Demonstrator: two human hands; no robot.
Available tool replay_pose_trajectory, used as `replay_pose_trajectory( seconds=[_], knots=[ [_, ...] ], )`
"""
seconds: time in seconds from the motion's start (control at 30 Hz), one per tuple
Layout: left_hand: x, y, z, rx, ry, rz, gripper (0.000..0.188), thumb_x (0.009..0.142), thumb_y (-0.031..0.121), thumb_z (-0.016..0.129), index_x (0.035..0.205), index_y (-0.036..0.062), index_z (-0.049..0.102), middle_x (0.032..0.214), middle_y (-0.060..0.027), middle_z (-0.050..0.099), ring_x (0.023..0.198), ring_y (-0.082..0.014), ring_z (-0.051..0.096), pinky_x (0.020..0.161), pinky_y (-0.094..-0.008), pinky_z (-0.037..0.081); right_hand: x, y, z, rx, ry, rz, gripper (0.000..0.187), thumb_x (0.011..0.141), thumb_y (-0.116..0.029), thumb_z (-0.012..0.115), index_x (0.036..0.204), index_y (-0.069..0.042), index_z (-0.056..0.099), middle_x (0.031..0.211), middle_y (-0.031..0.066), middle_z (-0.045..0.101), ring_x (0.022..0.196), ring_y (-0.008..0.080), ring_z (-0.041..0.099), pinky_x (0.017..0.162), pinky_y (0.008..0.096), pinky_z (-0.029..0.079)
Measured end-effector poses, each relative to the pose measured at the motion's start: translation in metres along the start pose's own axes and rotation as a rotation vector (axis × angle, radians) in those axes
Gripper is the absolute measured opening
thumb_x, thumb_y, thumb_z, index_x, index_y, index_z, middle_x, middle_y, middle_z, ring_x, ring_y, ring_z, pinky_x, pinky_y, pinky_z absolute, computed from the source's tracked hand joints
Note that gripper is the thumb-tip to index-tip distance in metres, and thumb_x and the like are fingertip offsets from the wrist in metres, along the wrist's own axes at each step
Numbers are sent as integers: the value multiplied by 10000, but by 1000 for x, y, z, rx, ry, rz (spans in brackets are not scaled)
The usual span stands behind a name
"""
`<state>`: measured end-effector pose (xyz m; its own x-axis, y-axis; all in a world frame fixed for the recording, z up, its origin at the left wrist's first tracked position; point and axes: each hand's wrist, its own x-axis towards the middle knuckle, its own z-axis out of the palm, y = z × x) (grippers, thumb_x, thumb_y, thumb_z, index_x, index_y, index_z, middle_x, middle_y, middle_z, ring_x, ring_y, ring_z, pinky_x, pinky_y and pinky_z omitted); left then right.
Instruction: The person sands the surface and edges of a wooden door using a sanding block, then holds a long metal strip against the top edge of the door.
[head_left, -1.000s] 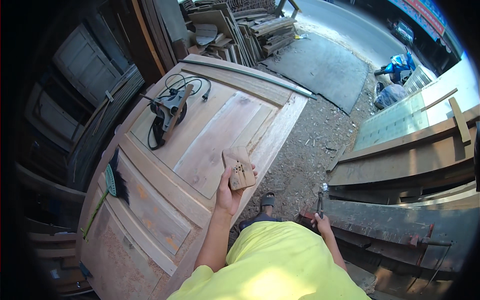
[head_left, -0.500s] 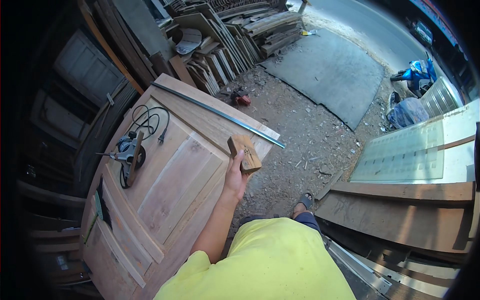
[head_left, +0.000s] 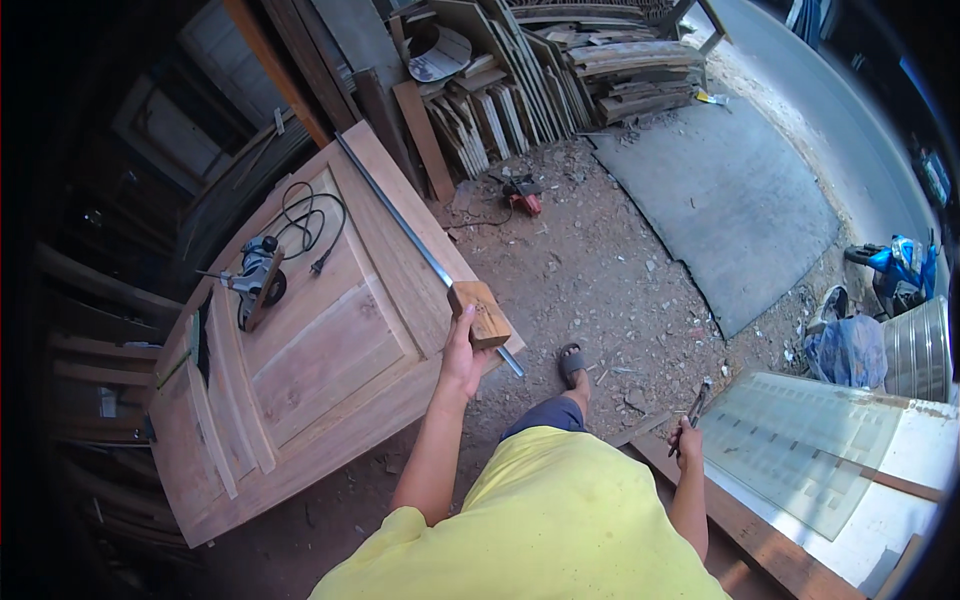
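A brown wooden block (head_left: 481, 316) is in my left hand (head_left: 460, 362), its fingers closed round the near side. The block overlaps the long metal strip (head_left: 402, 222) along the far edge of a panelled wooden door (head_left: 335, 345); I cannot tell whether they touch. Out to the right, my right hand (head_left: 687, 443) is closed on a slim dark tool (head_left: 698, 404) that points away from me; its exact kind is too small to make out. On the door lies a router (head_left: 260, 278) with its black cord looped beside it.
Stacked boards (head_left: 505, 115) lean at the back. A red power tool (head_left: 524, 198) lies on the debris-strewn ground, near a large grey sheet (head_left: 725, 205). Glass panes (head_left: 800, 450) rest at the right, below a blue motorbike (head_left: 900, 265) and a ribbed metal drum (head_left: 915, 350).
My right hand has come into view at the right with the dark tool. The view has turned, and the left hand's block now overlaps the metal strip.
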<state>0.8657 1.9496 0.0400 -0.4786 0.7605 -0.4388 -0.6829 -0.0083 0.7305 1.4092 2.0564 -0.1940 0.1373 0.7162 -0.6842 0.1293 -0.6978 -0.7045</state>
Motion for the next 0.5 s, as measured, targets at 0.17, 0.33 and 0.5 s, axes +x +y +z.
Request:
replay_pose_trajectory(
  seconds=[0.17,0.33,0.5],
  knots=[
    [67,-40,22,76,223,233,735,1113,503,546,1673,94,300,1600,-106,454,1473,-253,444,1225,-421,361,65,-80,37,-14,-215,102,289,1120,-327,600,1042,-50,627,713,59,615,532,182,568,561,378,538],
    [115,-53,29,456,553,434,724,1118,488,542,1669,71,328,1583,-177,466,1450,-321,454,1217,-434,356,120,-110,26,-569,-221,106,386,1093,-384,638,1064,-13,738,829,109,715,657,239,666,633,406,534],
    [119,-39,23,743,846,429,698,1115,469,555,1652,56,388,1538,-259,496,1404,-396,482,1197,-473,363,208,-142,11,-1029,-253,10,457,1069,-407,641,1092,30,776,893,155,760,766,287,725,688,440,546]
  ],
)
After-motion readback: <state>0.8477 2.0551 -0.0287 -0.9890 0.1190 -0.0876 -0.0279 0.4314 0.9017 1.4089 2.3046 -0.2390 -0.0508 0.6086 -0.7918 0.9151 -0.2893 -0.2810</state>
